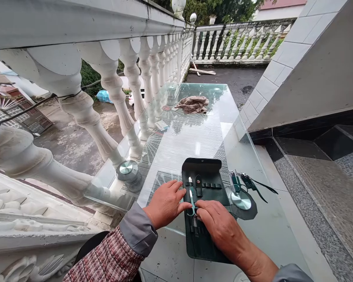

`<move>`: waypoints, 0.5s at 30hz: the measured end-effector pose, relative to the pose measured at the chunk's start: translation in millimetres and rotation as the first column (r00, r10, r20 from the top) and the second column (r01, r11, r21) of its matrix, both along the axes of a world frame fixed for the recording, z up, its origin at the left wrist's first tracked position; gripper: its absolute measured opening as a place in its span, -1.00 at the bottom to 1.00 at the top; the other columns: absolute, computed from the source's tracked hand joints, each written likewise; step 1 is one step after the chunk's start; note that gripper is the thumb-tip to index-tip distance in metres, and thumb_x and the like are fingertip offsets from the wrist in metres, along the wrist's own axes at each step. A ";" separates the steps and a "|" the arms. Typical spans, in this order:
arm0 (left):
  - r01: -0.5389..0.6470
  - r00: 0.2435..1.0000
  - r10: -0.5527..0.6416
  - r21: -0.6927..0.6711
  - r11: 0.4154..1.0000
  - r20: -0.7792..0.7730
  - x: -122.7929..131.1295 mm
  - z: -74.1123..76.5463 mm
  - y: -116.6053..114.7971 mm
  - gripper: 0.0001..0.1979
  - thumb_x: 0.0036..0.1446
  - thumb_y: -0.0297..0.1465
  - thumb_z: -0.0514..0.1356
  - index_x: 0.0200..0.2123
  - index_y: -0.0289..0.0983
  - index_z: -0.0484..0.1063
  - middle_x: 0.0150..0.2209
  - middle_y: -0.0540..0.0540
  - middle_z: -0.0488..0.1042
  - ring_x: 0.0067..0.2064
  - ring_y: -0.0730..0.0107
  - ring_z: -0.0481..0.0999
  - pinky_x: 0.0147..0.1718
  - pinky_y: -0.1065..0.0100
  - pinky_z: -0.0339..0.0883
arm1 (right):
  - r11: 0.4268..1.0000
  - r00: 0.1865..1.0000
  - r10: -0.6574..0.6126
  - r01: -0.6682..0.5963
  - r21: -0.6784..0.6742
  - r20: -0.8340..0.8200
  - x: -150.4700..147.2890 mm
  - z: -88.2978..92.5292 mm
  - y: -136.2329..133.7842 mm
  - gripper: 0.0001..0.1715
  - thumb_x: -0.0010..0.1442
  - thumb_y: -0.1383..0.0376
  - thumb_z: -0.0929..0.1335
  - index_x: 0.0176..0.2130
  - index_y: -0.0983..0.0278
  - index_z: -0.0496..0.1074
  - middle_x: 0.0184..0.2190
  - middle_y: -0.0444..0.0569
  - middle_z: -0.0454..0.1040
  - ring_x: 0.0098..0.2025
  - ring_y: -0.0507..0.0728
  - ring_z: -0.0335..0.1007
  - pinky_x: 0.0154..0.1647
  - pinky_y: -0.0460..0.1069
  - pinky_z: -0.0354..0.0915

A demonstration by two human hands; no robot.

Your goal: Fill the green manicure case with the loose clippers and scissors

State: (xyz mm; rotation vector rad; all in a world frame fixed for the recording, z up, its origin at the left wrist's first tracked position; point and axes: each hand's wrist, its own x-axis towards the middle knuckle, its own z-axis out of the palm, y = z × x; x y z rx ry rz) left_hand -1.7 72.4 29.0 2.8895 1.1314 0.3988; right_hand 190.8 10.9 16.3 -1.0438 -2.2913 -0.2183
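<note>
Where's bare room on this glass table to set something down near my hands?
Bare glass runs between the cloth and the dark green case; another patch lies right of the round disc. It's crowded around your left hand, right hand, the case and the metal tools.

White balustrade — crumpled cloth (far end)

Overcast daylight, faint shadows; glare on glass tabletop; balustrade bowed by edge distortion.
</note>
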 end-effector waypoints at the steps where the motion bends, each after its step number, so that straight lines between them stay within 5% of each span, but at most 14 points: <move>1: -0.004 1.000 0.004 -0.001 1.000 -0.003 0.9 0.8 -0.2 -0.62 0.19 -0.12 0.10 -0.14 -0.32 0.40 -0.02 -0.22 0.40 0.02 0.12 0.37 -0.02 0.15 0.31 | 1.000 0.999 0.012 -0.013 -0.024 -0.048 3.4 -1.4 -3.6 -0.80 0.23 0.46 0.16 -0.26 0.28 0.32 -0.22 0.04 0.45 -0.14 0.10 0.35 -0.10 0.06 0.31; 9: 0.009 1.000 -0.009 0.026 1.000 -0.029 9.6 -3.6 -2.0 -0.61 0.10 -0.27 0.23 -0.05 -0.36 0.35 0.07 -0.30 0.31 0.09 0.06 0.32 0.07 0.12 0.26 | 0.982 0.948 -0.008 -0.053 -0.181 -0.320 30.2 -7.3 -24.7 -0.83 0.25 0.40 0.15 -0.24 0.25 0.28 -0.19 0.03 0.41 -0.16 0.03 0.38 -0.19 -0.05 0.39; 15: -0.004 0.999 0.006 0.056 0.998 -0.038 12.2 -7.2 -0.9 -0.62 0.10 -0.26 0.23 -0.05 -0.33 0.36 0.05 -0.29 0.34 0.08 0.06 0.33 0.04 0.11 0.29 | 0.962 0.836 -0.271 0.224 -0.155 -0.476 58.3 7.8 -15.7 -0.90 0.24 0.38 0.19 -0.31 0.23 0.25 -0.24 -0.01 0.38 -0.21 0.03 0.39 -0.27 -0.06 0.36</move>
